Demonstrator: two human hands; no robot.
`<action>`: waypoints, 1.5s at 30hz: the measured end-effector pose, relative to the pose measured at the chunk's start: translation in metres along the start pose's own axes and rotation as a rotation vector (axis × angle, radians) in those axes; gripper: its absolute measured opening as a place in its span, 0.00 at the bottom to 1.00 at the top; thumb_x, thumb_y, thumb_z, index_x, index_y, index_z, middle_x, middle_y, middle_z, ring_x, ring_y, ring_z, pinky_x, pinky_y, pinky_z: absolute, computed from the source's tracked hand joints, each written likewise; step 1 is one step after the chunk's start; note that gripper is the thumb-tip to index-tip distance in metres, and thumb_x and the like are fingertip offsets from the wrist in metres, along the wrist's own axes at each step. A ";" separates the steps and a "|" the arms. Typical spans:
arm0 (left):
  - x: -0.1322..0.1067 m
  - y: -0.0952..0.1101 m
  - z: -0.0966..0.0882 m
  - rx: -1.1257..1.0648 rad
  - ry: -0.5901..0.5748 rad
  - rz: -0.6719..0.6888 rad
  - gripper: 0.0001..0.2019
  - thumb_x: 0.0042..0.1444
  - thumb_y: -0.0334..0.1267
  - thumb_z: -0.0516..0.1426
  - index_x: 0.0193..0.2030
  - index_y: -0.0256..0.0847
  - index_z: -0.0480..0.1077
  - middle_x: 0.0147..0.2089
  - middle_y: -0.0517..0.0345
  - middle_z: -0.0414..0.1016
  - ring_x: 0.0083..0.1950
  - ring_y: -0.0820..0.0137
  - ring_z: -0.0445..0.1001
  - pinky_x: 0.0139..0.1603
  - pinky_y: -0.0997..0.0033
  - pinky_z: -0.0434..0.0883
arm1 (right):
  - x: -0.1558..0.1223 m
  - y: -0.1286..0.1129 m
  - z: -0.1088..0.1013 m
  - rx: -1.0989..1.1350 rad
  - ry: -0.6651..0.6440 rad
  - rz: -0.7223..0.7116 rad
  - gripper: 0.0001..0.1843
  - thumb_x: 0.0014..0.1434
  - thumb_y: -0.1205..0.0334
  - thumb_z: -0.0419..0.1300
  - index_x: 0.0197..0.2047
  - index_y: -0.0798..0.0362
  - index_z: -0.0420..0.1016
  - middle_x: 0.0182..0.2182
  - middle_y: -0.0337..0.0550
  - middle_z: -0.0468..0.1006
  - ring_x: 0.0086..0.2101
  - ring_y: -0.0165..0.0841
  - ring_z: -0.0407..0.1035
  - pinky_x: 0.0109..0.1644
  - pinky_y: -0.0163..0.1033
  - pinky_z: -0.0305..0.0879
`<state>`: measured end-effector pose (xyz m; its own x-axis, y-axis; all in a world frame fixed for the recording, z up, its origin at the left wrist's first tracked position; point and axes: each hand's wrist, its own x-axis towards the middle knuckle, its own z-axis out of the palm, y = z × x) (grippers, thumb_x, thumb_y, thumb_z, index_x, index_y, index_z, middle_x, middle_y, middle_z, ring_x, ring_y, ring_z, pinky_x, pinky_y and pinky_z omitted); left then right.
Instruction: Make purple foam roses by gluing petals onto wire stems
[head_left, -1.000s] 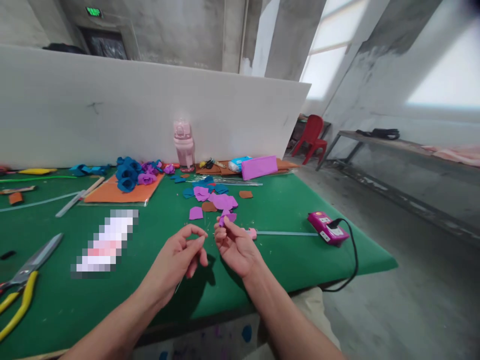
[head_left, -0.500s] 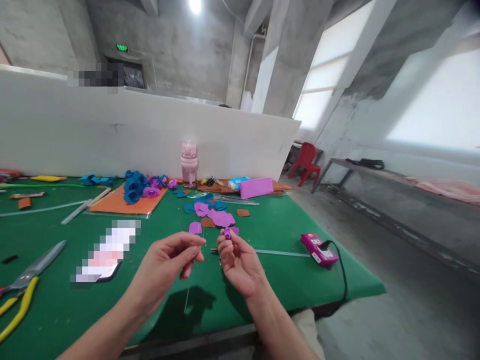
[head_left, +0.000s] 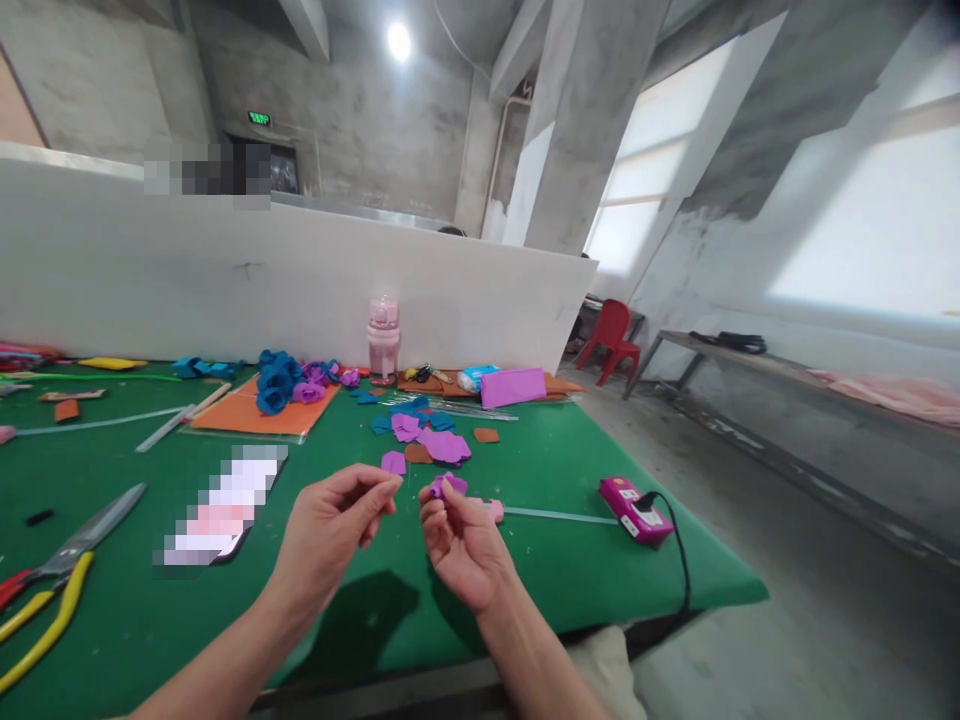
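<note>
My right hand point(head_left: 469, 545) is closed, its thumb and fingertips pinching a small rolled purple flower piece point(head_left: 448, 487). To its left, my left hand point(head_left: 337, 520) is raised over the table with thumb and forefinger pressed together; whatever lies between those fingertips is too small to make out. Just beyond both hands, cut purple petals point(head_left: 444, 446), brown petals point(head_left: 487, 435) and blue petals point(head_left: 411, 406) are scattered on the green tabletop. Behind my right hand shows part of a pink glue gun point(head_left: 493, 510), with a clear glue stick point(head_left: 559, 515) running out to the right.
Scissors point(head_left: 75, 560) and a phone point(head_left: 229, 505) lie on the left. Finished blue and purple flowers point(head_left: 277, 382) rest on an orange sheet point(head_left: 247, 420). A pink bottle point(head_left: 383, 345) stands by the white partition point(head_left: 300, 280). A magenta power box point(head_left: 636, 510) with its cord sits right.
My right hand has come slightly left and lower, and the purple piece is tilted differently. The fine thread below my left hand no longer shows. The camera view has shifted a little.
</note>
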<state>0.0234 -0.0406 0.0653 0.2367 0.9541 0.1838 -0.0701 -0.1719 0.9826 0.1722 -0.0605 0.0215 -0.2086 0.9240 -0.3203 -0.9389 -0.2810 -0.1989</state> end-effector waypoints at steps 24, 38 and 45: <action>-0.013 -0.007 0.002 0.530 -0.006 0.646 0.07 0.55 0.30 0.54 0.36 0.45 0.72 0.35 0.60 0.78 0.37 0.71 0.75 0.40 0.75 0.70 | 0.000 0.004 -0.002 -0.047 -0.036 -0.009 0.04 0.55 0.68 0.61 0.31 0.60 0.70 0.24 0.39 0.72 0.22 0.20 0.68 0.25 0.22 0.69; -0.012 -0.008 0.002 0.629 -0.014 0.761 0.05 0.56 0.31 0.53 0.36 0.42 0.70 0.35 0.58 0.77 0.36 0.72 0.75 0.39 0.75 0.71 | 0.000 0.006 -0.003 -0.066 -0.024 -0.026 0.04 0.53 0.68 0.62 0.31 0.60 0.71 0.23 0.39 0.74 0.21 0.20 0.69 0.25 0.22 0.69; -0.010 -0.010 0.001 0.617 -0.013 0.830 0.06 0.55 0.28 0.54 0.36 0.41 0.69 0.34 0.60 0.76 0.36 0.75 0.75 0.39 0.78 0.70 | -0.001 0.007 -0.001 -0.083 0.014 -0.035 0.04 0.54 0.68 0.62 0.31 0.61 0.72 0.21 0.40 0.75 0.20 0.21 0.69 0.24 0.22 0.70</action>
<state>0.0229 -0.0483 0.0539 0.3514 0.4759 0.8063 0.2919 -0.8740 0.3886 0.1663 -0.0633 0.0193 -0.1715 0.9301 -0.3247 -0.9194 -0.2695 -0.2865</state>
